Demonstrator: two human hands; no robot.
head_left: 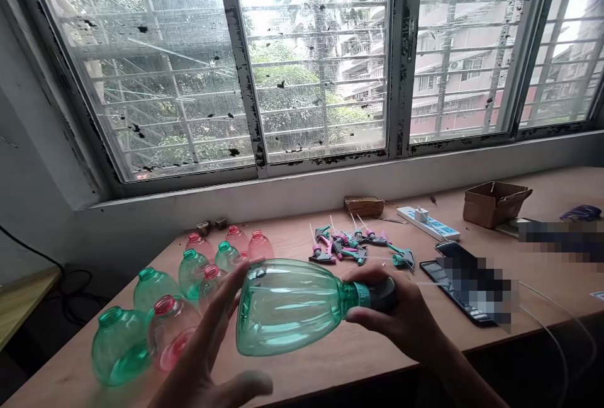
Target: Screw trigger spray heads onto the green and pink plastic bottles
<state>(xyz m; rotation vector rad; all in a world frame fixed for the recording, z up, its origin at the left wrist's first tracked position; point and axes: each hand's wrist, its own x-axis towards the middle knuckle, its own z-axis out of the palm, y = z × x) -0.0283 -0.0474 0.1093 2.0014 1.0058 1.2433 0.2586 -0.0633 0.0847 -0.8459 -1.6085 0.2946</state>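
Note:
A clear green spray bottle [287, 307] lies sideways in the air above the table, its base toward the left. My right hand [401, 313] is closed round its neck end, where a teal collar and a dark grey head show between the fingers. My left hand [207, 351] is spread at the bottle's base, thumb well away from the fingers. Its fingertips overlap the base edge; I cannot tell whether they touch. Left of it stand several open-necked green bottles [123, 348] and red bottles [172, 332]. Beyond the held bottle lies a pile of trigger spray heads [346, 247] with thin tubes.
Two phones, one a dark phone [465, 294], lie on the wooden table [330, 373] at the right, partly blurred out. Behind them are a white power strip [429, 224] and an open cardboard box [493, 205]. A small brown box [364, 206] sits below the windows.

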